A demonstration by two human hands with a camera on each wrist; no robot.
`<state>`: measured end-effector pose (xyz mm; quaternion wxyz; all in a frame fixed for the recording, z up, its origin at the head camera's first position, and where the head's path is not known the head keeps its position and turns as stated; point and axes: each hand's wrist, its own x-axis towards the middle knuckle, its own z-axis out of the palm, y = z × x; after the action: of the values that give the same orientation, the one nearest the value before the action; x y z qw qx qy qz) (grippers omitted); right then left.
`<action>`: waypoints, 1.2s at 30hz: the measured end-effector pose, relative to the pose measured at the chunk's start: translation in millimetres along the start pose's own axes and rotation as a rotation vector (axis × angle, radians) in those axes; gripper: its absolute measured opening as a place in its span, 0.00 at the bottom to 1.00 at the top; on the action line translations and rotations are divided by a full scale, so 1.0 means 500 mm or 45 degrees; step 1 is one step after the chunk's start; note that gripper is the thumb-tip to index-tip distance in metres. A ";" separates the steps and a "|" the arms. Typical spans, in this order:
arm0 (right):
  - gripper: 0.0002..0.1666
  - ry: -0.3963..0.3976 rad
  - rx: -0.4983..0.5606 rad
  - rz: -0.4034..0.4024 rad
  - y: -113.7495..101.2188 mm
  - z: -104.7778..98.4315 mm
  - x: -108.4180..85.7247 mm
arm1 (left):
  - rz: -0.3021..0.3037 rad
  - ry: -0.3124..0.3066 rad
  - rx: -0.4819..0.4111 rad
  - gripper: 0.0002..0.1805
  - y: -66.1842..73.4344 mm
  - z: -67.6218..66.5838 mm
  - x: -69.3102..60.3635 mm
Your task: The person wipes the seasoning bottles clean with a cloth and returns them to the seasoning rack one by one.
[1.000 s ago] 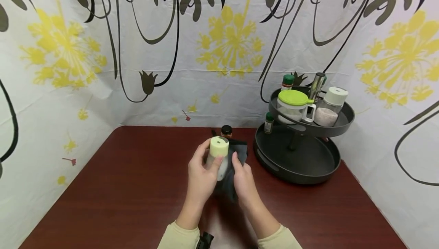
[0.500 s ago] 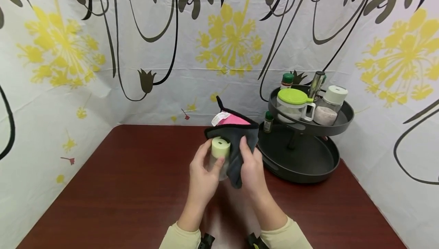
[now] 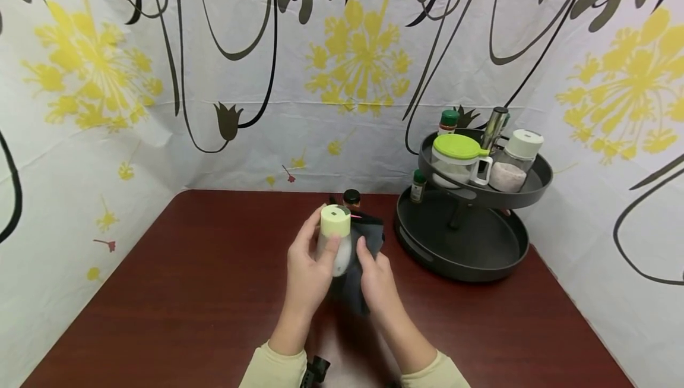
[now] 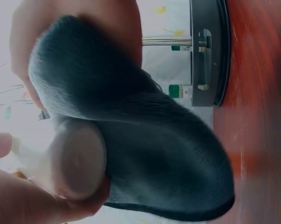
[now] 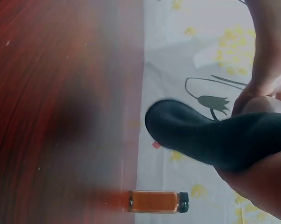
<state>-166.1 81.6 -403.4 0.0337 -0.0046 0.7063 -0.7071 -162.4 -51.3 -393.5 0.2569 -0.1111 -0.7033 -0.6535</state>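
My left hand [image 3: 307, 272] grips a clear shaker bottle [image 3: 335, 224] with a pale yellow lid, held upright above the table. A dark grey cloth [image 3: 354, 287] with black edging is in my right hand [image 3: 380, 287], its thumb on top, and lies along the bottle's right side. From the left wrist view, the bottle's round base [image 4: 82, 161] touches the folded cloth [image 4: 163, 158]. Fingers of the right hand are partly hidden behind the cloth. In the right wrist view the cloth [image 5: 191, 133] hangs over the hand, covering most of the bottle.
Behind the hands stands a small jar of orange-brown spice [image 5: 154, 201] with a black cap [image 3: 351, 197]. A two-tier black turntable rack [image 3: 465, 275] at right carries a green-lidded jar [image 3: 456, 159], a white-capped jar [image 3: 515, 162] and small green-capped bottles. A patterned curtain [image 3: 256, 156] hangs behind the table.
Half a second ago the cloth was raised and spread, showing its pink inside. Now my right hand has moved down and left, and the cloth lies lower against the bottle.
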 end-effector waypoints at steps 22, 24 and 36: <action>0.34 0.087 0.125 -0.238 -0.096 -0.024 -0.031 | -0.030 -0.095 0.046 0.31 0.009 0.009 -0.007; 0.34 0.094 0.120 -0.318 -0.096 -0.017 -0.032 | -0.003 -0.121 0.018 0.30 0.012 0.015 -0.009; 0.36 0.051 -0.050 -0.220 -0.007 0.014 -0.033 | 0.077 -0.059 -0.071 0.27 0.004 0.013 -0.006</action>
<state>-149.6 75.3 -399.2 -0.0416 -0.0522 0.7175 -0.6933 -160.3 -44.3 -393.3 0.2570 -0.1543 -0.6869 -0.6620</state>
